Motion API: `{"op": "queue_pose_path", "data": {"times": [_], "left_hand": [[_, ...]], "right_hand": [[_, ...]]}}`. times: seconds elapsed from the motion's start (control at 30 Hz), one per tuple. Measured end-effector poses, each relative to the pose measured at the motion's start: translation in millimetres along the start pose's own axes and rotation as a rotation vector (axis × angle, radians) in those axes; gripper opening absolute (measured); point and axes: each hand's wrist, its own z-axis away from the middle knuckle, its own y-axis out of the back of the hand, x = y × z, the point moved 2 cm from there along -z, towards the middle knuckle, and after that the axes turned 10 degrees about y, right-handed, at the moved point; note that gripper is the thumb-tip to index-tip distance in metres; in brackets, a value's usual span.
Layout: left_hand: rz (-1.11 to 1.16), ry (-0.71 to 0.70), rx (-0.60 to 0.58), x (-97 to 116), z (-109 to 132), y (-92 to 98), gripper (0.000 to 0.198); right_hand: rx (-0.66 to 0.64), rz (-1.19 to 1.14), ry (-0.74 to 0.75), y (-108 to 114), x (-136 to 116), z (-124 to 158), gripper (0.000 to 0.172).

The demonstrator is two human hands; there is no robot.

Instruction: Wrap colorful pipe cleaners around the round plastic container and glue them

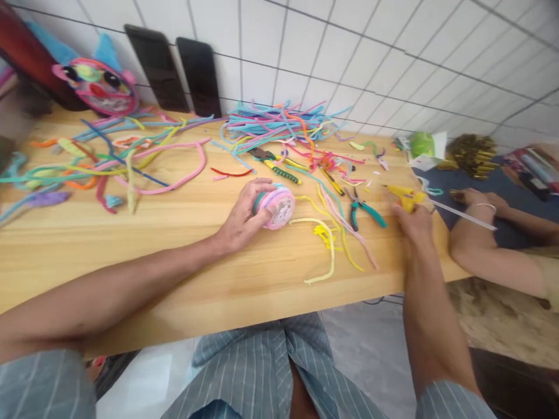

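Observation:
Near the middle of the table, my left hand point(244, 216) is closed round a round pink, purple and teal coil point(280, 208), its pale side facing right. At the right end of the table my right hand point(414, 221) grips a yellow glue gun point(405, 196), whose nozzle points left and which has a long clear stick behind it. A pale yellow pipe cleaner point(331, 256) curves beside the coil. Teal-handled pliers point(369, 213) lie open between my hands, near small bright yellow pieces point(325, 237).
Pipe cleaners point(279, 129) are heaped at the back, with others scattered left. Wire cutters point(264, 156) lie before the heap. Two phones point(200, 75) and a horned plush face point(98, 87) lean on the tiled wall. Another person's arm point(493, 256) rests at right.

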Motion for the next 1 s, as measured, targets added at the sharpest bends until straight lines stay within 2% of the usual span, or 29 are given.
{"op": "queue_pose_path", "data": {"times": [0.1, 0.2, 0.27, 0.37, 0.5, 0.6, 0.77, 1.0], "left_hand": [[-0.003, -0.020, 0.006, 0, -2, 0.4, 0.045], [-0.008, -0.032, 0.003, 1, -2, -0.4, 0.044], [-0.002, -0.032, -0.002, 2, -2, -1.5, 0.042], [0.021, -0.033, -0.007, 4, -1, -2.4, 0.039], [0.036, -0.005, -0.018, 3, -3, -1.3, 0.039], [0.049, 0.035, -0.026, 3, -7, 1.0, 0.043], [0.065, 0.133, -0.037, 2, -16, 4.8, 0.052], [0.097, 0.181, -0.007, -5, -21, 5.9, 0.050]], "right_hand": [[0.016, 0.045, -0.167, 11, -1, 22, 0.026], [0.034, 0.012, -0.174, 16, -10, 52, 0.030], [0.049, -0.103, -0.054, 16, -27, 71, 0.037], [0.078, -0.274, 0.257, 17, -73, 94, 0.047], [0.026, -0.374, 0.625, 20, -145, 114, 0.042], [-0.026, -0.430, 0.805, 19, -185, 122, 0.039], [-0.076, -0.559, 0.935, 6, -221, 118, 0.052], [-0.112, -0.654, 0.871, -25, -249, 104, 0.071]]}}
